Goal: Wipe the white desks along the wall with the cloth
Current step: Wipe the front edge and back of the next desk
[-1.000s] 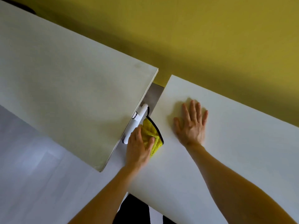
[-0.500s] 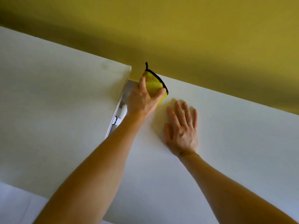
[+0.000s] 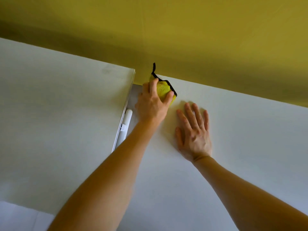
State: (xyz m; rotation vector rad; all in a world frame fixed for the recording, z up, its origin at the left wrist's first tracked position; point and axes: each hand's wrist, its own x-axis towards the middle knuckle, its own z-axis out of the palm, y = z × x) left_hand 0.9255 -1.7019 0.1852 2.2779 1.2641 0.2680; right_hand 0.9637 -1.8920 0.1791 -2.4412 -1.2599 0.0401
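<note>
So the person is leaning over two white benches pushed up against a mustard-yellow wall (image 3: pixel 200 39). The left hand (image 3: pixel 153 104) has the cloth (image 3: pixel 164 89) bunched up under it, with the fingers curled over the top and the thumb hooked round the near side, so it's a proper grip and not just a flat press. The cloth is a fluffy yellow microfibre one with black edging. It's sitting on the back left corner of the right bench (image 3: pixel 233 147), jammed right up against the wall. A little black loop (image 3: pixel 154 67) from the edging sticks up and lies against the yellow paint.

The right hand (image 3: pixel 194 132) holds nothing. It's palm down on that same right bench with the fingers straight and a bit fanned out, pointing at the wall. It's just beside the left hand, a little nearer the person, and the two hands don't touch.

The left bench (image 3: pixel 58 114) fills the left side of the view, and its thin right edge runs diagonally toward the wall. There's a faint greyish smudge (image 3: pixel 106 70) near its back right corner. Between the two benches is a narrow gap (image 3: pixel 135 95) showing grey below. A white rounded piece (image 3: pixel 125 124) sits down in that gap, tight along the left bench's edge, and it's hard to say what it actually is. The left forearm crosses over the near end of the gap. A pale bit of floor (image 3: pixel 20 217) peeks out at the bottom left corner.
</note>
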